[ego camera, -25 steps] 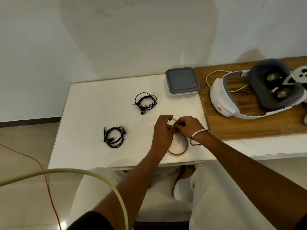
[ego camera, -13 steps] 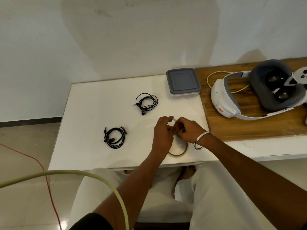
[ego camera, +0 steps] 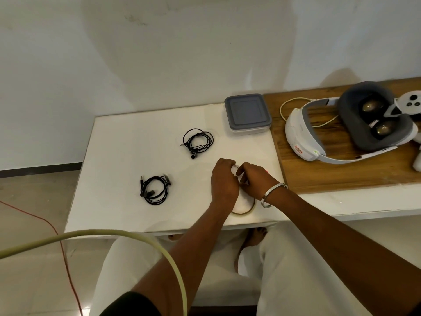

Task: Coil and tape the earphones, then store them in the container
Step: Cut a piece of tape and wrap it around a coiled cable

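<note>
Two coiled black earphones lie on the white table (ego camera: 118,144): one (ego camera: 197,142) toward the back, the other (ego camera: 155,187) nearer the left front. A clear container with a grey lid (ego camera: 247,114) stands shut at the back. My left hand (ego camera: 224,181) and right hand (ego camera: 256,181) meet above a roll of clear tape (ego camera: 245,207) near the front edge. Both hands pinch a strip of tape between their fingertips. The roll is partly hidden under my wrists.
A wooden board (ego camera: 341,169) on the right carries a white VR headset (ego camera: 348,126) and a controller (ego camera: 410,103). A pale cable (ego camera: 91,234) arcs across the lower left. A red wire (ego camera: 57,236) runs over the floor.
My hands have stayed over the tape roll, fingertips working closer together on the tape strip. The earphones and container have not moved.
</note>
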{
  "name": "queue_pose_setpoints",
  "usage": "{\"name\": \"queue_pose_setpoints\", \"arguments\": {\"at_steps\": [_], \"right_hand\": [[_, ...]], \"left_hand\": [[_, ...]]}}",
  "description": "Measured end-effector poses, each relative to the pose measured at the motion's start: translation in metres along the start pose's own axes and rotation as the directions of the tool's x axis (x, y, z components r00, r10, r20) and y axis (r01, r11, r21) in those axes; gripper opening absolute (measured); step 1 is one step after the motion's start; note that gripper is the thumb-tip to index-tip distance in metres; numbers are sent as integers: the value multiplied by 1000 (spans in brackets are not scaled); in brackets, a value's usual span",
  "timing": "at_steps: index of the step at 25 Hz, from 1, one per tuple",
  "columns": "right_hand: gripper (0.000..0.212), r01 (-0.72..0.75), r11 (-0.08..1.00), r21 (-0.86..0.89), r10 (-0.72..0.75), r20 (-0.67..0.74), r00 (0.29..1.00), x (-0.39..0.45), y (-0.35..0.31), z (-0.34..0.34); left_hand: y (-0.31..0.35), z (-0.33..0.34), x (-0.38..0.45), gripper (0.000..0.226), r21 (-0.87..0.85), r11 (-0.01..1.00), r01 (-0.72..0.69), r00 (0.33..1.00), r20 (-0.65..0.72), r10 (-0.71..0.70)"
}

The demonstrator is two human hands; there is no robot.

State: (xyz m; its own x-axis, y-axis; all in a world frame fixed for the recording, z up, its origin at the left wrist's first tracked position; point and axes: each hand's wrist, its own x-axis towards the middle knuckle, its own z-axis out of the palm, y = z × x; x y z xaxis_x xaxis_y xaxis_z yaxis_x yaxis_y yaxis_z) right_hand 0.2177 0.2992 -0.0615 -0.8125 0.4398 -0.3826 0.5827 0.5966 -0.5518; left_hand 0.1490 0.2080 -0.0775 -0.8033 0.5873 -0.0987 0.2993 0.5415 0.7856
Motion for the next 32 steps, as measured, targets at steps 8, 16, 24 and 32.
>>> {"name": "queue_pose_setpoints", "arguments": {"at_steps": [8,16,24,32], "right_hand": [[34,-26,1000,-4,26,14,1000,3,2,2],[33,-39,998,-53,42,53,998,7,1,-5],[28,1,1000,-29,1,46,999,3,8,-8],[20,-56,991,122,52,34,998,8,9,-10]], "left_hand": [[-5,-8,7,50,-9,997,76,992,99,-75],[2,-12,17,69,88,986,144,980,127,-155],[0,-12,6,58,-32,993,111,992,70,-108],[-28,-27,-11,73,-11,1000,-5,962,273,8]]}}
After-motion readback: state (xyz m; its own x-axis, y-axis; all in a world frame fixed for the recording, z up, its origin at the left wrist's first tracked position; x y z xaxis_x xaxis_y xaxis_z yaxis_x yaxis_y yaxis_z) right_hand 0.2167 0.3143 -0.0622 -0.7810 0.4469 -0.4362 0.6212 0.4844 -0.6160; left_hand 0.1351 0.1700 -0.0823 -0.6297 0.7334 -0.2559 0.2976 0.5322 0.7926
